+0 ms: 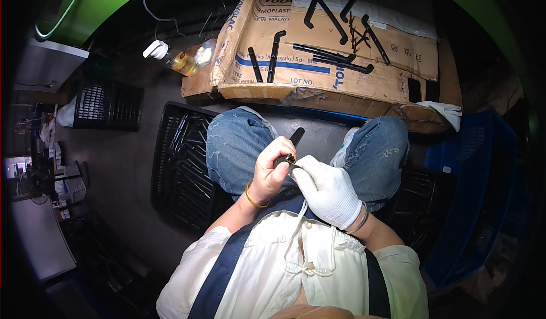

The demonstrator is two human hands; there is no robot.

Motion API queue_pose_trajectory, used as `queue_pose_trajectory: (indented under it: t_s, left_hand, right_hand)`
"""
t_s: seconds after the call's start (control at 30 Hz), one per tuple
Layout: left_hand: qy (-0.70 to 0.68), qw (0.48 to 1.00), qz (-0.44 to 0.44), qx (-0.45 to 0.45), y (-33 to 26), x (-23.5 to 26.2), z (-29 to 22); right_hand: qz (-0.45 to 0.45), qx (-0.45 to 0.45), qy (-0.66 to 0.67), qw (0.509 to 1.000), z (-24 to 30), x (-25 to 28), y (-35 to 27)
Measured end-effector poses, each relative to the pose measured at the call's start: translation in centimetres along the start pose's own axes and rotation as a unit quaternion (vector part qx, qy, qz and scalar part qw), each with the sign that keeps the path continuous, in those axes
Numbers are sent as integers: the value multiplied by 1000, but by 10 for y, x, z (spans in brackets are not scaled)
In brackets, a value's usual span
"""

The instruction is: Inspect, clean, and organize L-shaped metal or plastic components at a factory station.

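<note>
Above my lap, my bare left hand is closed around a black plastic handle-like part. One end of the part points up and away past my fingers. My right hand, in a white knit glove, is closed with its thumb and fingers pressed against the near end of that part. Whatever the gloved fingers pinch there is mostly hidden and too small to name. Beyond my knees, several similar black bent handles lie scattered on a flattened cardboard box.
A black crate full of black parts stands left of my legs. More dark parts lie at my right, beside a blue crate. A spray bottle stands left of the cardboard; a white glove hangs at its right corner.
</note>
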State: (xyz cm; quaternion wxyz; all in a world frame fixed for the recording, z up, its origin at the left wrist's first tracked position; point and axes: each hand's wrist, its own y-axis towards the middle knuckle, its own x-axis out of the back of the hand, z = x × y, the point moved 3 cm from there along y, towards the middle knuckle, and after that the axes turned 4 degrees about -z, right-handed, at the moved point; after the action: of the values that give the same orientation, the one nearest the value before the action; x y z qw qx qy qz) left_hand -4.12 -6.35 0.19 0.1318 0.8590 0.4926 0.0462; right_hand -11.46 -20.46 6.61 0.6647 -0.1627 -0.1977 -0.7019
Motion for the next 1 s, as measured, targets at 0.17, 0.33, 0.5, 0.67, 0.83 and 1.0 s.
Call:
queue_pose_trajectory:
  t_s: [0.17, 0.33, 0.5, 0.67, 0.83, 1.0]
  left_hand:
    - [17, 1000, 8, -7, 0, 0, 0]
    - [28, 999, 23, -17, 2, 1, -2]
    - [56, 998, 16, -22, 0, 5, 1]
    - [75, 997, -9, -17, -4, 6, 3]
    - [23, 991, -18, -128, -6, 9, -13]
    - [-94, 995, -38, -25, 0, 3, -5]
  right_hand:
    - [9, -12, -9, 1000, -3, -1, -1]
    - [-4, 14, -6, 1000, -7, -2, -2]
    - [-26, 30, -38, 998, -12, -9, -3]
    - [-14, 26, -66, 997, -21, -16, -2]
    - [-33, -66, -199, 977, -47, 10, 17]
    - [-106, -53, 148, 982, -22, -4, 18]
